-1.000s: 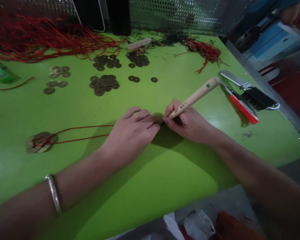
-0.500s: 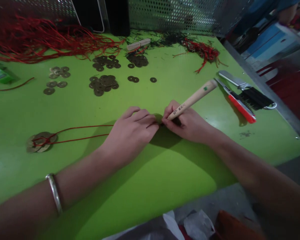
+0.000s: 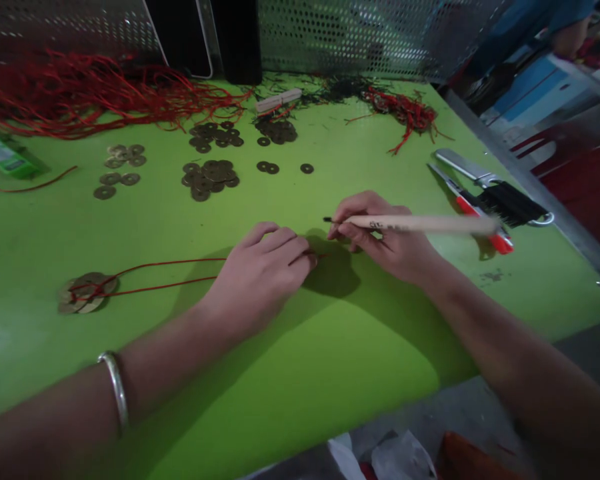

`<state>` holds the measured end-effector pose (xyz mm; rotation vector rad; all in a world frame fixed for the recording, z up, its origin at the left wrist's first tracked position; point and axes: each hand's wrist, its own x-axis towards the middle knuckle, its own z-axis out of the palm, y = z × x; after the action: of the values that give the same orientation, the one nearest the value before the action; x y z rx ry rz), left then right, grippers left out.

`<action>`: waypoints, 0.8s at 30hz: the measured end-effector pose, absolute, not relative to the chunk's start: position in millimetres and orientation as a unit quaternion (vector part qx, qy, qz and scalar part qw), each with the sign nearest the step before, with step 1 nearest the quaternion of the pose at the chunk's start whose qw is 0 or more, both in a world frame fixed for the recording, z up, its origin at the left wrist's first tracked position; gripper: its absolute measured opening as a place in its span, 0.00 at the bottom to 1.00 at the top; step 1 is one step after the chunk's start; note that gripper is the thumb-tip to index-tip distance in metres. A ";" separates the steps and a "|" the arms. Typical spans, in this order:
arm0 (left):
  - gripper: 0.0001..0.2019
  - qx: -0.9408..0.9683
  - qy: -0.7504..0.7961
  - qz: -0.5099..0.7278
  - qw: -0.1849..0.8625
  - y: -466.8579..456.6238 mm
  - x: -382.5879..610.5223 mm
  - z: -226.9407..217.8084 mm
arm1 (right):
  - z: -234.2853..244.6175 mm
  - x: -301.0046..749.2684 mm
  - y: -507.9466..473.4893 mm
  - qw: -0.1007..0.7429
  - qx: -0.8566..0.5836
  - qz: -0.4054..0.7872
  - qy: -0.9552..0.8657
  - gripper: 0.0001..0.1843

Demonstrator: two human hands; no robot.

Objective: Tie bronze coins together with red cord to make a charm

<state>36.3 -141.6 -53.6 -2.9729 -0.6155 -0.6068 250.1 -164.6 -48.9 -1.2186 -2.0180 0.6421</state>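
Hands (image 3: 265, 270) just apart, brush (image 3: 420, 224) between coin piles (image 3: 211, 178) and near table edge (image 3: 405, 400).

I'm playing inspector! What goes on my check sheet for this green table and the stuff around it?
Surface: green table, dark specks toward its right side.
Job's things: coin cluster laced with red cord; wooden-handled tool.
Clutter: loose coins in piles, heaped red strings, dark scraps, red-handled tool.
Hands: left hand lies over the red cord, fingertips hidden; right hand holds the wooden-handled tool, dark tip pointing left.
Cables: nothing seen.
Surroundings: perforated screen behind; red chair and another person's arm at right.
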 end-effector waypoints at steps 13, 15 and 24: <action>0.07 -0.929 -0.263 -0.244 -0.087 -139.1 38.1 -58.5 | -45.7 249.3 -172.3 0.211 -0.446 0.221 -0.841 0.09; 0.06 -0.920 -0.268 -0.266 -0.104 -138.3 38.6 -59.4 | -44.4 246.6 -173.7 0.245 -0.434 0.225 -0.837 0.09; 0.06 -0.902 -0.269 -0.302 -0.151 -137.1 35.3 -56.4 | -42.3 243.3 -172.5 0.326 -0.398 0.280 -0.810 0.08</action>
<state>35.3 -137.1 -56.4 -3.1435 -0.9369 -1.0517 243.3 -172.5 -42.3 -1.0440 -2.1230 0.7347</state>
